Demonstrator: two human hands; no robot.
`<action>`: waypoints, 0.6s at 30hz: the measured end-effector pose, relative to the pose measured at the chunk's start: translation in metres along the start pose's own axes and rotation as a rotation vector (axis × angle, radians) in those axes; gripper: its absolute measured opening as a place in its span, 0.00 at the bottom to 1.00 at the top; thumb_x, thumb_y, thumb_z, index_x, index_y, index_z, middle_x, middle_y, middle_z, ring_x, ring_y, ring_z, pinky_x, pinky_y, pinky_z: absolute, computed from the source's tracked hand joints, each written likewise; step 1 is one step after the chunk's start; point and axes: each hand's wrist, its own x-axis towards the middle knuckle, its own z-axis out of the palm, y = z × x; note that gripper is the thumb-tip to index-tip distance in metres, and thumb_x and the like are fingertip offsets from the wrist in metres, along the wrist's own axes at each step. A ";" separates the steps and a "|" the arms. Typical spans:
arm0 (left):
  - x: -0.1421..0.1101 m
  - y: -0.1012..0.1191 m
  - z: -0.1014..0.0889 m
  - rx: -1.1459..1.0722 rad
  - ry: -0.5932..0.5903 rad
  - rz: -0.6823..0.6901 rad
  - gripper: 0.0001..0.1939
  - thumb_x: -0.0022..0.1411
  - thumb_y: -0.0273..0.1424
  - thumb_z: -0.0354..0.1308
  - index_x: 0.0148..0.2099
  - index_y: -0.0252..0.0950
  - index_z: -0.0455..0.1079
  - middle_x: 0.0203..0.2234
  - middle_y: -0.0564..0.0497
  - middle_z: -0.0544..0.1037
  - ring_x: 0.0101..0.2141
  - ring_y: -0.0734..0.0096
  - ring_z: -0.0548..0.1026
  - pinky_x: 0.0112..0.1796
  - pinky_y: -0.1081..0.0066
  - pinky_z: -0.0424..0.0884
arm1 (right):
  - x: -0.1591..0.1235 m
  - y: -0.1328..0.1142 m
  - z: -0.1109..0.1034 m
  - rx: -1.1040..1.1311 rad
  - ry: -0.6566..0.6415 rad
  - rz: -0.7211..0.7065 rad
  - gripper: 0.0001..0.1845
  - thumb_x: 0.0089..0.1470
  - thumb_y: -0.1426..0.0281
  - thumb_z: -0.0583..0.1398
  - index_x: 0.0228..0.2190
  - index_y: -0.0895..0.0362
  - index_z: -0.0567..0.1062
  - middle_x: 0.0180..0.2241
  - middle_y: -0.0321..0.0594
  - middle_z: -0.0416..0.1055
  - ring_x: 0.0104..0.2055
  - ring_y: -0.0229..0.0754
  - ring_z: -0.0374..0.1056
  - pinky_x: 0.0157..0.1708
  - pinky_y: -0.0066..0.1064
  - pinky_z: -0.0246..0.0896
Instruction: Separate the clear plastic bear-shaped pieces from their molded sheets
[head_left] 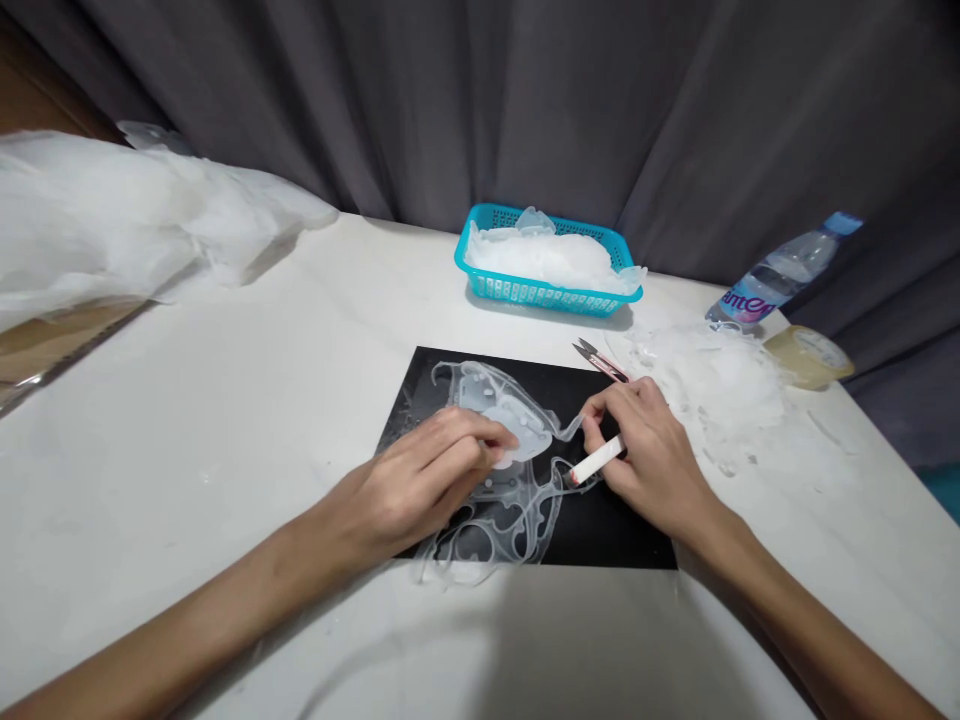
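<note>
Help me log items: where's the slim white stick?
In the head view, right of centre, the slim white stick is in the right hand, over the black rectangular mat.

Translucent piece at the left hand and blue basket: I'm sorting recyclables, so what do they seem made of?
Translucent piece: perhaps silicone or plastic, satin-smooth, judging by its milky translucence. Blue basket: likely molded plastic, slightly glossy, given uniform color and regular slots.

Bare left hand [435, 470] pinches pale translucent flexible sheet [531, 432].
Right hand [645, 450], at its three o'clock, holds slim white cylindrical tool [598, 460].
</note>
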 end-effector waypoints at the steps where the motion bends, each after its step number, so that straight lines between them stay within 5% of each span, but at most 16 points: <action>1: -0.002 -0.002 0.000 0.010 0.002 0.004 0.09 0.69 0.15 0.57 0.42 0.35 0.66 0.44 0.44 0.81 0.42 0.66 0.80 0.44 0.66 0.79 | 0.000 -0.002 -0.001 0.025 -0.019 0.007 0.06 0.63 0.75 0.58 0.34 0.52 0.69 0.32 0.40 0.71 0.39 0.49 0.62 0.38 0.40 0.60; 7: -0.010 -0.009 0.000 -0.019 -0.037 -0.012 0.10 0.69 0.15 0.57 0.43 0.35 0.66 0.48 0.43 0.80 0.46 0.68 0.79 0.46 0.67 0.79 | -0.004 -0.003 -0.006 0.145 -0.071 0.042 0.12 0.55 0.77 0.58 0.41 0.53 0.71 0.39 0.42 0.73 0.43 0.50 0.63 0.42 0.42 0.63; 12: -0.009 -0.010 0.000 -0.039 -0.056 -0.018 0.09 0.70 0.16 0.56 0.44 0.35 0.66 0.48 0.42 0.80 0.46 0.67 0.79 0.47 0.67 0.79 | -0.006 -0.018 -0.003 0.304 -0.023 0.086 0.19 0.62 0.68 0.62 0.54 0.52 0.70 0.45 0.43 0.76 0.44 0.49 0.67 0.45 0.42 0.67; 18: -0.006 -0.007 0.003 -0.082 -0.079 -0.090 0.08 0.70 0.18 0.56 0.46 0.35 0.66 0.48 0.43 0.79 0.48 0.65 0.80 0.49 0.65 0.79 | -0.008 -0.034 0.012 0.429 0.048 0.085 0.06 0.65 0.72 0.62 0.41 0.51 0.80 0.32 0.38 0.78 0.34 0.43 0.66 0.35 0.36 0.66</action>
